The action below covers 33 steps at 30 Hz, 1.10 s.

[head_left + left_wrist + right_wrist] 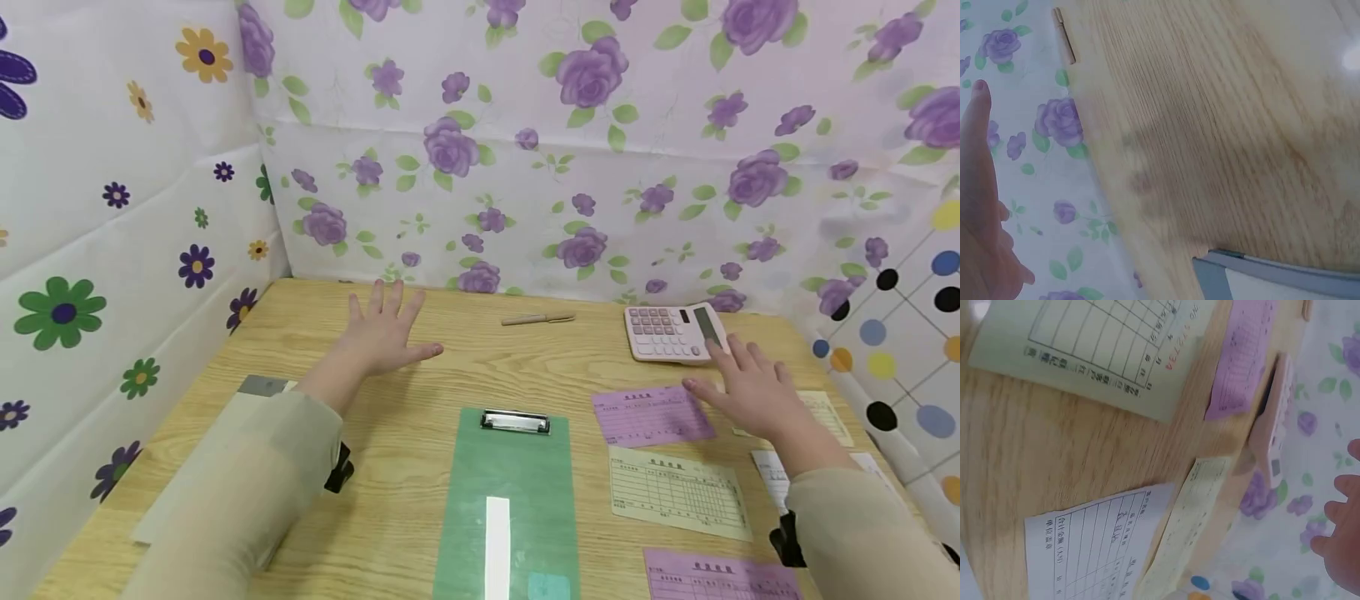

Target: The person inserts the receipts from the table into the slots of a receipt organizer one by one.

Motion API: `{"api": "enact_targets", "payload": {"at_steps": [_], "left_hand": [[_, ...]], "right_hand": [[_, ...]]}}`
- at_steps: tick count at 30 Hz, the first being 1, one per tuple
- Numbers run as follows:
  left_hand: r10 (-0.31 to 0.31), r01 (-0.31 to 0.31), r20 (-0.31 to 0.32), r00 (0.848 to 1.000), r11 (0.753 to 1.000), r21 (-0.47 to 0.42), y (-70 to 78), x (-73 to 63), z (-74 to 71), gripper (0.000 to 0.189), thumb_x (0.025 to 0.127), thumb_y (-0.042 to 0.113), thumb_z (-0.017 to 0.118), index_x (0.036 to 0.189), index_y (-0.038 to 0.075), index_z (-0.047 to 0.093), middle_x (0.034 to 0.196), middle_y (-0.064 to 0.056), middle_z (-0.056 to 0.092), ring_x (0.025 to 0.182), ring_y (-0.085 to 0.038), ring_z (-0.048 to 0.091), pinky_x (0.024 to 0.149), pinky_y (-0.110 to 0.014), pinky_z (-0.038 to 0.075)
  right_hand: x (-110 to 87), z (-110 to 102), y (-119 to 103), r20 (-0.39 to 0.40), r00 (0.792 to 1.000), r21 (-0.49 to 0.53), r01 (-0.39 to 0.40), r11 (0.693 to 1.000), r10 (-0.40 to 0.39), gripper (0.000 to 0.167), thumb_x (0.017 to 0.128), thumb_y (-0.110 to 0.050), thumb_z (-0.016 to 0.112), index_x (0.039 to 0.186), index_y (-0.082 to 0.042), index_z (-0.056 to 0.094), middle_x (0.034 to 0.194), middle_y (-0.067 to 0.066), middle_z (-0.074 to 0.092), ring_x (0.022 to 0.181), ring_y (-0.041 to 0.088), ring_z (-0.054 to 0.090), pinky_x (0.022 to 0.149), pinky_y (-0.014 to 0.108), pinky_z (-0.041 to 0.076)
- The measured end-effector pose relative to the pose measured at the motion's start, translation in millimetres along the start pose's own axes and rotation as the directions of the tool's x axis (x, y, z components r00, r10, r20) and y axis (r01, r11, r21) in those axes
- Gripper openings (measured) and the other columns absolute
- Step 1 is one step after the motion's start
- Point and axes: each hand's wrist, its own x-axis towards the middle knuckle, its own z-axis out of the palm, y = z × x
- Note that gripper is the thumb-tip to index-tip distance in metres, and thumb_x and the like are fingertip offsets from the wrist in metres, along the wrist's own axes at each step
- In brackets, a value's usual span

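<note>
My left hand (381, 337) is held over the back left of the table with its fingers straight and spread, holding nothing. Under that forearm lies a grey-and-white folder or binder (217, 458), partly covered by the sleeve. My right hand (750, 387), fingers also spread, hovers over the right side near a pink calculator (663, 333). Beside and below it are a purple printed slip (652, 417), a pale green slip (678, 492) and a white slip (1091, 544). In the middle lies a green clipboard (510, 475) with a metal clip.
A beige pen (537, 318) lies near the table's back edge. Another purple slip (720, 575) is at the front right, cut off by the frame. Flowered cloth (450, 200) hangs behind the wooden table (405, 467), and patterned cloth closes both sides.
</note>
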Motion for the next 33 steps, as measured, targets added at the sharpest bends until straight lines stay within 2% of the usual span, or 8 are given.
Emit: {"api": "enact_targets", "payload": {"at_steps": [3, 9, 17, 24, 30, 33], "left_hand": [[0.019, -0.020, -0.006, 1.000, 1.000, -0.017, 4.7, -0.8, 2.1, 0.098, 0.083, 0.076, 0.035, 0.152, 0.015, 0.003, 0.154, -0.022, -0.005, 0.137, -0.043, -0.014, 0.100, -0.071, -0.007], [0.079, -0.078, 0.006, 0.997, 0.997, -0.003, 16.1, -5.2, 8.9, 0.098, 0.083, 0.078, 0.028, 0.152, 0.014, 0.003, 0.153, -0.020, -0.007, 0.137, -0.042, -0.013, 0.102, -0.070, -0.003], [0.168, -0.168, 0.015, 0.986, 0.985, 0.029, 36.3, -9.9, 19.1, 0.095, 0.084, 0.074, 0.036, 0.152, 0.016, 0.004, 0.154, -0.019, -0.003, 0.138, -0.041, -0.010, 0.104, -0.068, -0.001], [0.251, -0.252, 0.034, 0.967, 0.967, 0.036, 56.1, -16.0, 28.6, 0.096, 0.082, 0.076, 0.037, 0.152, 0.017, 0.006, 0.155, -0.016, -0.001, 0.139, -0.039, -0.007, 0.106, -0.066, 0.003], [0.300, -0.302, 0.051, 0.953, 0.953, 0.037, 69.0, -20.5, 40.4, 0.098, 0.081, 0.079, 0.034, 0.152, 0.017, 0.007, 0.155, -0.014, 0.001, 0.139, -0.037, -0.007, 0.107, -0.064, 0.002], [0.311, -0.312, 0.056, 0.949, 0.950, 0.018, 73.3, -22.1, 49.4, 0.098, 0.081, 0.078, 0.035, 0.152, 0.016, 0.009, 0.155, -0.014, 0.002, 0.140, -0.036, -0.007, 0.108, -0.064, 0.002]], "right_hand": [[-1.3, 2, -9, -0.005, 1.000, -0.026, 0.031, 0.999, -0.031, 0.093, 0.089, -0.069, 0.035, 0.150, -0.003, 0.012, 0.150, 0.030, 0.001, 0.134, 0.052, -0.004, 0.098, 0.073, -0.005], [-3.3, 8, -30, -0.016, 0.993, -0.062, 0.118, 0.991, -0.119, 0.093, 0.088, -0.068, 0.038, 0.149, -0.002, 0.016, 0.151, 0.029, 0.006, 0.135, 0.050, 0.001, 0.101, 0.071, -0.002], [-8.1, 19, -54, -0.035, 0.972, -0.091, 0.229, 0.969, -0.233, 0.089, 0.089, -0.066, 0.040, 0.148, -0.004, 0.021, 0.151, 0.025, 0.011, 0.136, 0.048, 0.007, 0.104, 0.068, 0.005], [-12.0, 31, -65, -0.038, 0.956, -0.058, 0.287, 0.956, -0.289, 0.086, 0.089, -0.063, 0.044, 0.147, -0.003, 0.024, 0.151, 0.024, 0.014, 0.136, 0.046, 0.010, 0.105, 0.066, 0.009], [-18.8, 40, -63, -0.080, 0.942, 0.001, 0.326, 0.945, -0.325, 0.083, 0.087, -0.057, 0.054, 0.145, -0.003, 0.032, 0.148, 0.025, 0.022, 0.128, 0.051, 0.025, 0.099, 0.069, 0.023], [-19.6, 46, -56, -0.100, 0.947, 0.061, 0.313, 0.948, -0.307, 0.083, 0.085, -0.056, 0.060, 0.143, -0.003, 0.035, 0.145, 0.025, 0.028, 0.125, 0.051, 0.029, 0.096, 0.069, 0.026]]}}
